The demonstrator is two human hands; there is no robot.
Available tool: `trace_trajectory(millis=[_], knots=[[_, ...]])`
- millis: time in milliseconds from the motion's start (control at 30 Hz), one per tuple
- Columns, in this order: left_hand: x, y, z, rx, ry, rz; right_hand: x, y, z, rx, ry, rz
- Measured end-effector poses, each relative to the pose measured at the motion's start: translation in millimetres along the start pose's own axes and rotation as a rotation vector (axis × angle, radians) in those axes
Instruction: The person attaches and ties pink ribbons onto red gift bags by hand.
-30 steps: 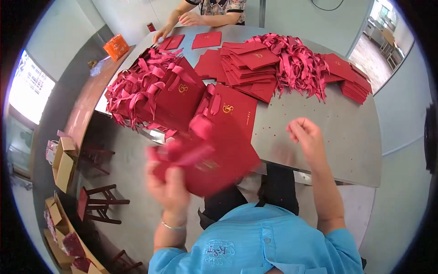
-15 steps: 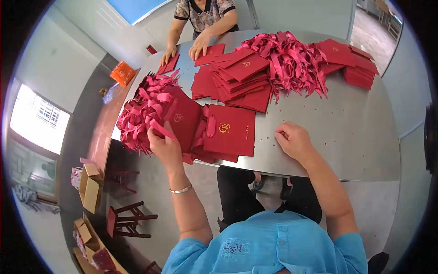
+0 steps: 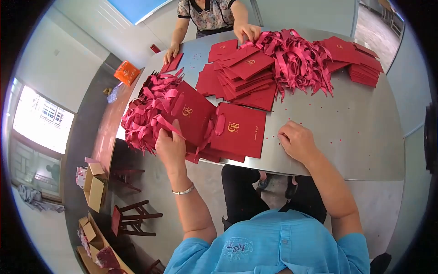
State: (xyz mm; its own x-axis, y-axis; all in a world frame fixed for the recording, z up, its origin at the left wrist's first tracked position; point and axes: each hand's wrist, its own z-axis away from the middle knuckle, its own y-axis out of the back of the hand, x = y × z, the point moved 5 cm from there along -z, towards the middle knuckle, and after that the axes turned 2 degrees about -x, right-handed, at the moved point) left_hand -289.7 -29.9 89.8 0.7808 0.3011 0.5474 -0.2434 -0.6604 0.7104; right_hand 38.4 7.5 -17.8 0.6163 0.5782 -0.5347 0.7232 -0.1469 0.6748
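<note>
My left hand (image 3: 171,148) is closed on a pink ribbon (image 3: 168,126) at the left side of the table, with the index finger lying along it. The ribbon belongs to a heap of ribbon loops (image 3: 148,109) beside a red paper bag (image 3: 194,114) with a gold logo. Another red bag (image 3: 244,132) lies flat to its right, on top of others at the table's near edge, with a ribbon loop (image 3: 220,124) on its left side. My right hand (image 3: 297,142) rests on the bare metal with curled fingers, and nothing shows in it.
A stack of red bags (image 3: 248,68) lies mid-table beside a large ribbon pile (image 3: 303,61); more bags (image 3: 362,68) lie far right. Across the table, a person's hand (image 3: 246,33) reaches to the ribbons. Small red dots are scattered on the metal table (image 3: 351,150). A wooden stool (image 3: 132,219) stands left.
More of the logo bag beside my left hand now shows. Across the table, the other person's hand has moved from a red bag to the ribbon pile. The view has shifted slightly.
</note>
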Motion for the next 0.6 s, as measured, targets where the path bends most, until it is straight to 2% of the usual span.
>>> trace_trajectory(millis=[133,200,267,333,367,467,500,533,600], knots=[[1,21,12,0.041,-0.057,-0.222,-1,-2,0,0.022,-0.002,0.013],[-5,26,21,-0.107,-0.07,-0.317,-1,0,0,0.04,0.001,0.021],[-9,28,35,-0.156,-0.155,-0.361,0,-1,2,0.041,0.013,0.054],[-1,19,54,-0.376,-0.203,-0.288,1,-1,2,0.057,0.01,0.07],[2,12,65,-0.399,-0.231,-0.27,0,-1,4,0.059,0.03,0.062],[37,-19,108,-0.714,-0.191,0.246,1,-2,4,0.042,0.012,0.056],[51,-33,122,-0.788,-0.254,0.387,2,-1,4,0.048,0.005,0.069],[76,-38,131,-0.758,-0.467,0.369,3,-2,4,0.03,-0.019,0.053],[116,-52,144,-0.833,-0.599,0.295,4,-3,4,0.016,-0.052,0.042]])
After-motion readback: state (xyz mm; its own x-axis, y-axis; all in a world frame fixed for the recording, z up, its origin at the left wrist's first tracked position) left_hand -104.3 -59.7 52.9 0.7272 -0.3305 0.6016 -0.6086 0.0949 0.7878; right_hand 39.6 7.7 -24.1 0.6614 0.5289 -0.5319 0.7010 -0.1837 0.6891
